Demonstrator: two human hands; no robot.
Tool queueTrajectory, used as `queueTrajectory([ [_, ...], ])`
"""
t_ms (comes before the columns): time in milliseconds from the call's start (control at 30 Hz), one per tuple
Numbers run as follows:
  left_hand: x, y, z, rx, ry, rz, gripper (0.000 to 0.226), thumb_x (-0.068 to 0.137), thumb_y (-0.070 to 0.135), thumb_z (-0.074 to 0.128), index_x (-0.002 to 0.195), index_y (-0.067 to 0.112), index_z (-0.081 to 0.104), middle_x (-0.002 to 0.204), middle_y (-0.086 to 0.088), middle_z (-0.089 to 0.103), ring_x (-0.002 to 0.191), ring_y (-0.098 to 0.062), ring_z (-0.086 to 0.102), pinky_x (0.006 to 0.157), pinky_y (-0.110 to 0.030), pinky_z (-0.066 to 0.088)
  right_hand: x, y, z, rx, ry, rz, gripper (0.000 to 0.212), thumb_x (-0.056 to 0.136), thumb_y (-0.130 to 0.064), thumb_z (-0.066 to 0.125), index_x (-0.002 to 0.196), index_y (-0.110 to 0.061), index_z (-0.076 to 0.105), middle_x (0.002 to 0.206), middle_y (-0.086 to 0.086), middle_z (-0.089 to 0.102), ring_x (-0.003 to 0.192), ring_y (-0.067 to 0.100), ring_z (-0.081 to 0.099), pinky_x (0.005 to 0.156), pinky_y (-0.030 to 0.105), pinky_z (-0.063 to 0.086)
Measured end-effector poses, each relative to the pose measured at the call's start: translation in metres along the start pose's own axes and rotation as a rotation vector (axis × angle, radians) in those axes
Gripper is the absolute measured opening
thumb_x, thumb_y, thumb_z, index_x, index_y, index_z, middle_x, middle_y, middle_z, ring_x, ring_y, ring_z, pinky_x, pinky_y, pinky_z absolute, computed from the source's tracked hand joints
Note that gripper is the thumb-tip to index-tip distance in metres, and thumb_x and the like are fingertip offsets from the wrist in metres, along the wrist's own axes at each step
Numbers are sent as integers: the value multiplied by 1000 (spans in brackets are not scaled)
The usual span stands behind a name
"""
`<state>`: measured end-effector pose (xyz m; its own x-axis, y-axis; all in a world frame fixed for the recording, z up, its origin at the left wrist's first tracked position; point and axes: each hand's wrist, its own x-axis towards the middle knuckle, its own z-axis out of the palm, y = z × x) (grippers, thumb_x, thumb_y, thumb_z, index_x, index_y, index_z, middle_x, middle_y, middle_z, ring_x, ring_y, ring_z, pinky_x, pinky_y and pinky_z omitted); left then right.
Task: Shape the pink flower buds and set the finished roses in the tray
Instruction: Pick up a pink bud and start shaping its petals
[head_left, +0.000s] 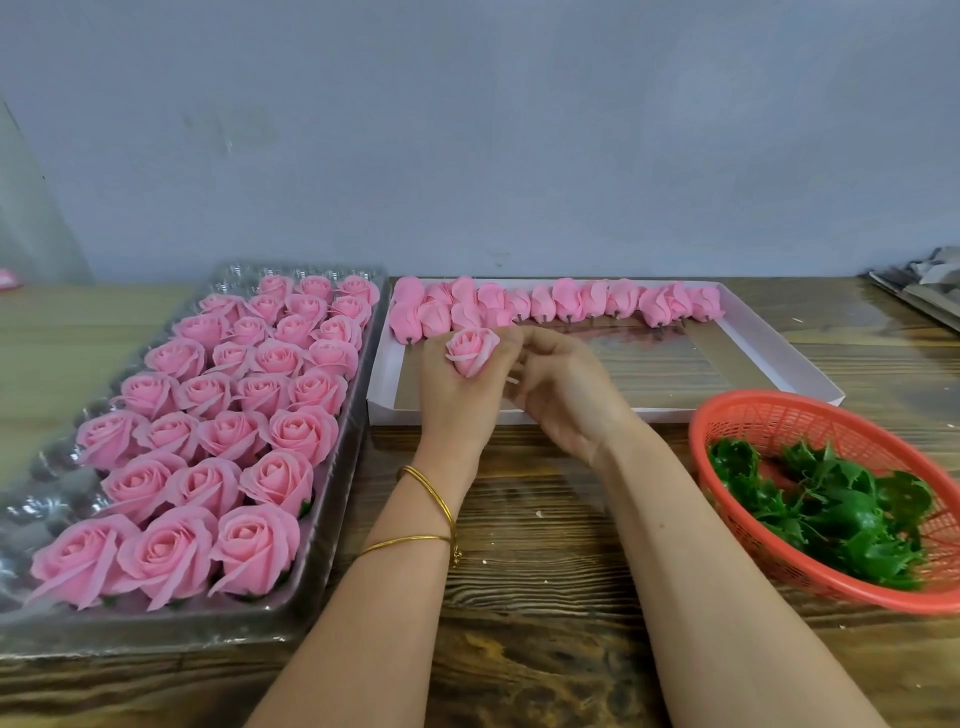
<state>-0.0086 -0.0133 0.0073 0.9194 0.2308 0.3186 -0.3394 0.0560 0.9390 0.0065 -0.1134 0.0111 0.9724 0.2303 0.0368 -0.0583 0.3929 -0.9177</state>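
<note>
My left hand (457, 400) grips a pink rose bud (471, 349) from below, its petals partly spread. My right hand (563, 395) is beside it, fingertips curled against the bud's right side. Both hands hover over the near left corner of a white box (779, 358). Along that box's far edge lie several closed pink buds (571, 301). On the left, a clear plastic tray (332, 499) holds rows of finished pink roses (234, 436).
A red mesh basket (769, 415) with green leaf calyxes (831, 514) stands at the right. The wooden table (540, 571) runs under my forearms. A grey wall rises behind. Dark clutter (924, 286) lies at the far right edge.
</note>
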Motion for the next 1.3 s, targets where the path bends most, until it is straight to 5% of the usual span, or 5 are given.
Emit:
queueTrajectory([
  [67,0,-1,1,-14,26,-43,16,86,18,70,82,4,65,74,-4,65,61,0,60,53,-14,50,-4,4,-2,-101,-40,-23,63,67,37,27,117,9,55,105,19,62,92,25,64,82,31,55],
  [300,2,-6,1,-34,-1,-30,41,87,15,68,63,48,66,64,10,66,67,-6,66,65,-26,56,-11,7,4,-407,4,-143,58,68,26,67,119,2,56,101,14,64,83,8,64,72,18,53],
  [433,2,-6,1,-39,-2,-48,18,84,19,70,75,35,70,85,-8,72,84,-24,70,75,-41,58,-11,9,7,-432,62,-193,58,71,23,68,120,-5,55,109,21,65,90,12,64,76,20,55],
  [900,4,-6,-7,-45,-67,-111,18,78,24,78,88,11,72,85,-7,74,88,-22,70,79,-38,58,-13,4,0,-490,-31,-205,53,74,23,64,115,-11,59,101,-4,70,98,3,67,76,24,58],
  [1300,4,-8,-4,-41,-100,-140,18,88,34,68,78,19,71,79,-5,74,76,-15,72,64,-24,58,-13,5,4,-489,16,-213,66,69,18,74,125,-9,52,108,11,66,84,2,67,76,24,57],
])
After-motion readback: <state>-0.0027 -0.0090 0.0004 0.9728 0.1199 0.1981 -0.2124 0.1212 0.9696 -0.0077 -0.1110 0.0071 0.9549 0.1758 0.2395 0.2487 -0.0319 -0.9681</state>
